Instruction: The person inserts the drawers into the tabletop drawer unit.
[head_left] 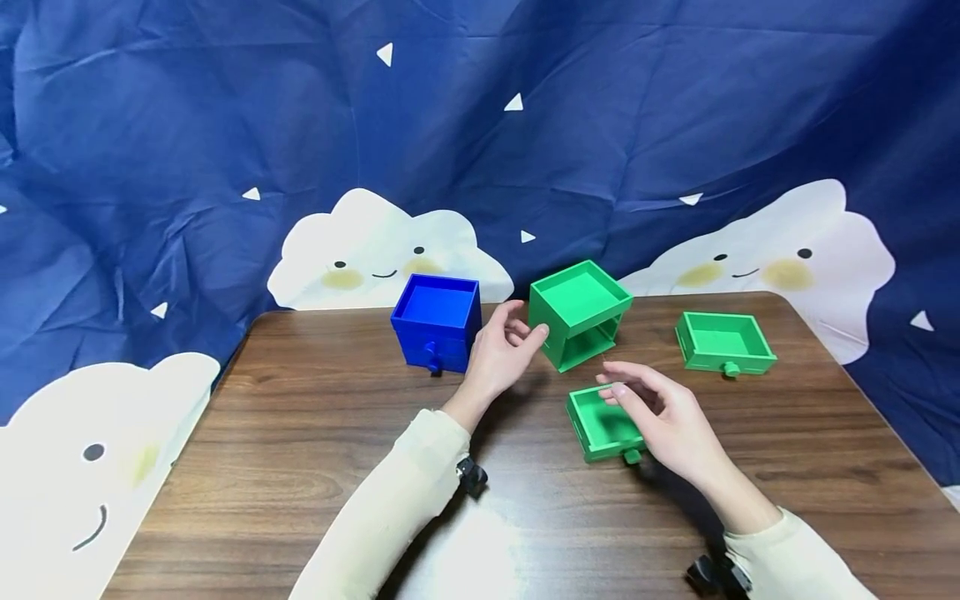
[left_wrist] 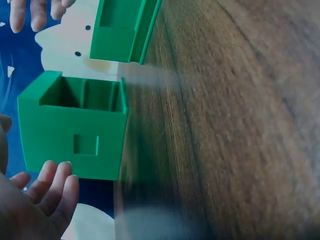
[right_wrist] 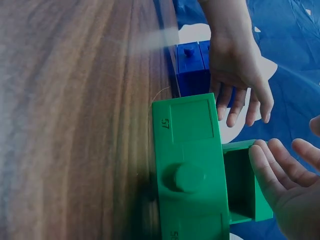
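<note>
1. Left hand [head_left: 498, 350]: grip apart, fingers relaxed, holding nothing, at 8 o'clock of the hollow green plastic cabinet [head_left: 577, 300]; contact is unclear.
2. Right hand [head_left: 667, 421]: grip apart too, loosely bent fingers over the nearer shallow green plastic drawer [head_left: 609, 427], which lies at the cabinet's 5 o'clock.
3. The matching farther green drawer [head_left: 725, 337] sits at the cabinet's 3 o'clock. Both drawers are out; apparently neither is fitted yet.
4. The boxy blue plastic cabinet [head_left: 435, 321], at 9 o'clock, seems complete, its knobbed fronts in place.
5. Smooth, rectangular plastic, round knobs; glossy wood-grained bench [head_left: 300, 467]; creased blue cloth [head_left: 450, 100] behind.
</note>
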